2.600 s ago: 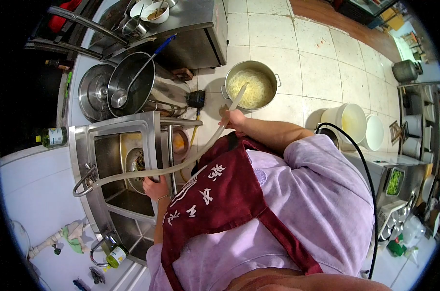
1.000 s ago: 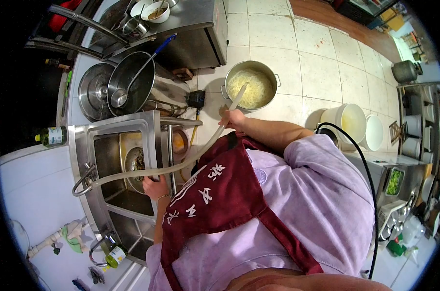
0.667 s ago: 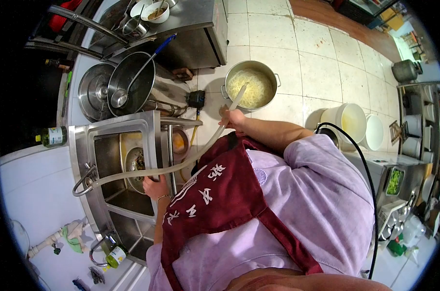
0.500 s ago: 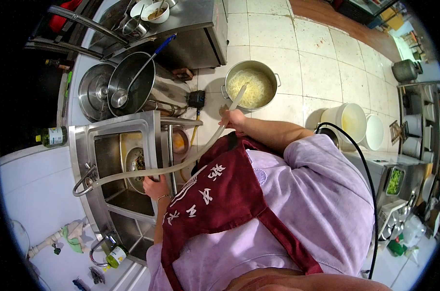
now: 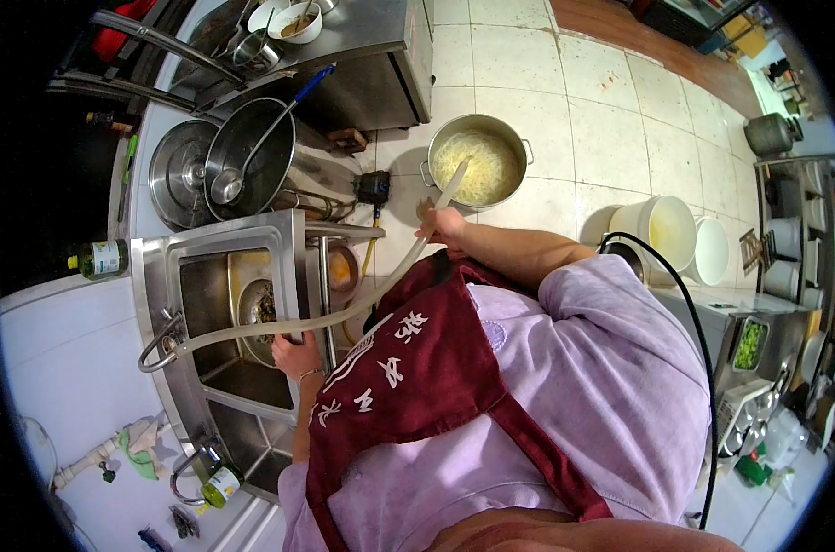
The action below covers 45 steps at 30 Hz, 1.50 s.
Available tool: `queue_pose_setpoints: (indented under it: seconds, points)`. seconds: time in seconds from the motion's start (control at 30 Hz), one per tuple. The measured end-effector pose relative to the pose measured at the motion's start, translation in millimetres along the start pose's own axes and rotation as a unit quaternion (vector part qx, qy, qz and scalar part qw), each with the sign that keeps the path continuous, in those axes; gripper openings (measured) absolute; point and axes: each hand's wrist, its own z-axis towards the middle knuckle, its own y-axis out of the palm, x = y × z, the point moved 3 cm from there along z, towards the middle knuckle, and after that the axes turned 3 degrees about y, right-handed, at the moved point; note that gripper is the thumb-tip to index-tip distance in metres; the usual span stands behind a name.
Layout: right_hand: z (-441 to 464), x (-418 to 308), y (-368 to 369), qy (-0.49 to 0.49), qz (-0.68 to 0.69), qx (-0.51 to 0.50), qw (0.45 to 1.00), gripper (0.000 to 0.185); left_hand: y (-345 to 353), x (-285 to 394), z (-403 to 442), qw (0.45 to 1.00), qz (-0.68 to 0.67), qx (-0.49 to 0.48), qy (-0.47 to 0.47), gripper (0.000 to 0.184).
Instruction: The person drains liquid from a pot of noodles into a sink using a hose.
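Observation:
My right hand (image 5: 442, 225) is closed around a pale, translucent hose (image 5: 385, 285). The hose runs from the sink faucet (image 5: 160, 348) across the basin, and its free end points into a two-handled metal pot (image 5: 523, 175) on the floor. Pale yellow strands that look like noodles (image 5: 477, 166) fill the pot in liquid. At the front rim of the steel sink (image 5: 293, 267), my left hand (image 5: 296, 356) has its fingers curled over the edge, right beside the hose. A metal bowl (image 5: 249, 308) with dark bits stands in the basin, partly hidden by the hose.
Left of the pot, a large dark pot (image 5: 275, 166) holds a blue-handled ladle (image 5: 252, 166), with a round lid (image 5: 173, 170) behind it. White buckets (image 5: 656, 230) stand on the floor at right. A black cable (image 5: 698, 340) hangs past my shoulder. A steel counter (image 5: 371, 55) is beyond.
The surface of the strands and liquid in the pot looks slightly different. Both hands and the hose have stayed in place.

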Motion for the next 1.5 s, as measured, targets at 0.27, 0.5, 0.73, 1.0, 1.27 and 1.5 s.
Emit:
queue_pose_setpoints:
  seconds: [0.27,0.5,0.73,1.0,1.27,1.5]
  points:
    - [4.7,2.3,-2.9,-0.002,-0.003,-0.022,1.000,0.024,1.6,-0.3,0.0,1.000,0.001,0.013,0.008,0.061]
    - [-1.7,-0.1,0.1,0.002,-0.001,0.013,1.000,0.022,-1.1,1.7,0.2,1.000,-0.004,0.011,-0.001,0.061]
    - [-0.4,-0.8,-0.5,0.006,0.003,-0.010,1.000,0.020,1.5,-0.6,0.4,1.000,-0.006,0.016,0.002,0.061]
    - [-4.7,-1.9,2.0,0.002,-0.007,-0.002,1.000,0.023,-2.3,2.2,0.8,1.000,-0.010,-0.003,-0.016,0.062]
    - [-4.3,-2.5,1.2,0.005,0.004,-0.008,1.000,0.021,5.6,-4.6,-0.1,1.000,0.007,-0.006,-0.007,0.063]
    - [-1.3,-0.4,0.8,0.001,0.001,0.000,1.000,0.022,-4.3,3.6,1.1,1.000,-0.009,-0.002,-0.005,0.061]
